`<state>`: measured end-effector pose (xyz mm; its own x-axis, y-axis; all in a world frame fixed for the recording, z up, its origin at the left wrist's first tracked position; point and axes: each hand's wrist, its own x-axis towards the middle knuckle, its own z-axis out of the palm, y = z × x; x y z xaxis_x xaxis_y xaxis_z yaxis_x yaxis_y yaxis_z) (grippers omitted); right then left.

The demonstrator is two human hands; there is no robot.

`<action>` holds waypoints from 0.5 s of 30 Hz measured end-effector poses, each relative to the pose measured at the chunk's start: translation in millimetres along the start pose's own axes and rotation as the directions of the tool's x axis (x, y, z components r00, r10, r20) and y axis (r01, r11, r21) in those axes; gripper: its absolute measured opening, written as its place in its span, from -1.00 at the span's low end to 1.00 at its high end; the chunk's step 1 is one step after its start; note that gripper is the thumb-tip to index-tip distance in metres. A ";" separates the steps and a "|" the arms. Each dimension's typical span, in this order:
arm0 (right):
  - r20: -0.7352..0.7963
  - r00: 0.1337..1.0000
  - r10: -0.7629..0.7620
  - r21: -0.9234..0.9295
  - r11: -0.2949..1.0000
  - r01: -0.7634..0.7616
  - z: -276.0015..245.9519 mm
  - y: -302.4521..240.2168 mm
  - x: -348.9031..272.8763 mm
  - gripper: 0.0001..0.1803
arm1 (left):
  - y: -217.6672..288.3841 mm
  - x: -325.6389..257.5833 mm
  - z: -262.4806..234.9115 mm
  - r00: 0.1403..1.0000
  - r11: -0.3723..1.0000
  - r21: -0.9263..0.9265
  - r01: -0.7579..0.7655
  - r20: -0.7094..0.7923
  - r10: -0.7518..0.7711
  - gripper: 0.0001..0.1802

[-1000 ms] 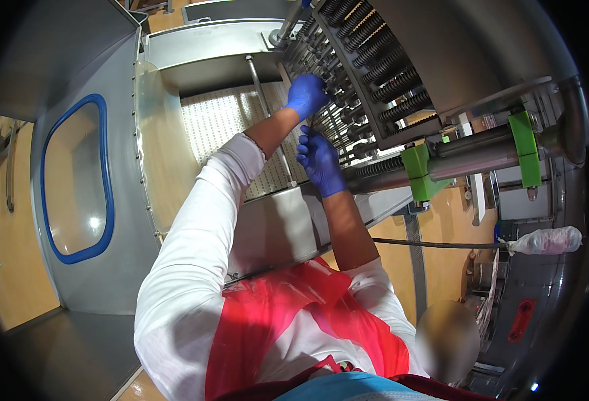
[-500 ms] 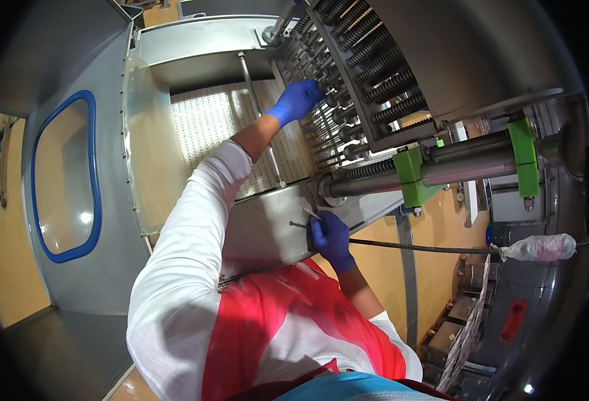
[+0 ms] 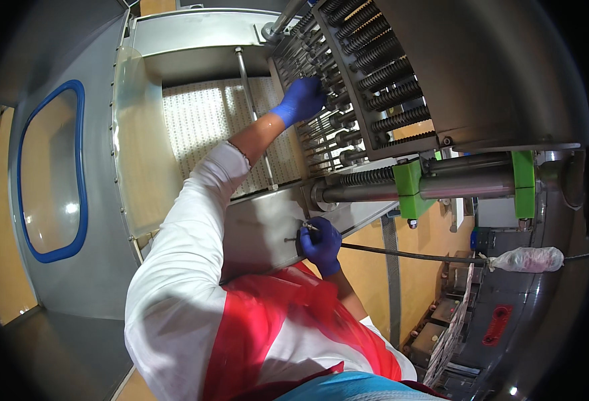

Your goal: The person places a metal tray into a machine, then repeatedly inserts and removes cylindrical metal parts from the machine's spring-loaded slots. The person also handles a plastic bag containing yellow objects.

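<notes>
My left hand, in a blue glove, reaches up to a bank of thin metal rods in the machine. Its fingers are curled against the rod ends, and what they grip is hidden. Closer to my body, my right hand, also gloved in blue, is closed by the steel side panel. From between its thumb and fingers pokes the end of a small thin metal piece. Left of the rods lies a perforated white plate, crossed by a metal bar.
Dark coil springs fill a frame right of the rods. A thick shaft carries green blocks. A black cable runs right to a plastic-wrapped piece. A blue-edged window stands at left.
My left hand stays at the rods, its fist turned slightly. My right hand has shifted a little, and less of the metal piece sticks out. The whole view has moved slightly.
</notes>
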<state>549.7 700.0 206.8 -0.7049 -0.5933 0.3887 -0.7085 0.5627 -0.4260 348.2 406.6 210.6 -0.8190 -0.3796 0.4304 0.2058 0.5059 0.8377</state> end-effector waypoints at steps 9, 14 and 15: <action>0.048 0.997 0.061 0.019 0.998 -0.062 -0.1 -1.3 1.3 -0.67 | -17.6 -5.2 2.7 0.997 0.998 0.056 -0.014 0.073 0.010 -0.72; 0.046 0.996 0.070 0.003 0.998 -0.070 -1.7 -4.1 1.2 -0.66 | -10.4 -5.7 -2.8 0.992 0.999 0.031 0.034 0.122 -0.038 -0.71; 0.058 0.994 0.095 0.013 0.995 -0.095 -3.5 -4.2 0.1 -0.66 | -13.8 -3.0 -6.4 0.993 0.999 0.017 -0.044 0.110 0.041 -0.70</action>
<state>552.4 699.6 211.5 -0.7656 -0.5701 0.2982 -0.6374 0.6093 -0.4716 351.2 395.7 199.9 -0.8637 -0.2708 0.4251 0.2320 0.5352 0.8123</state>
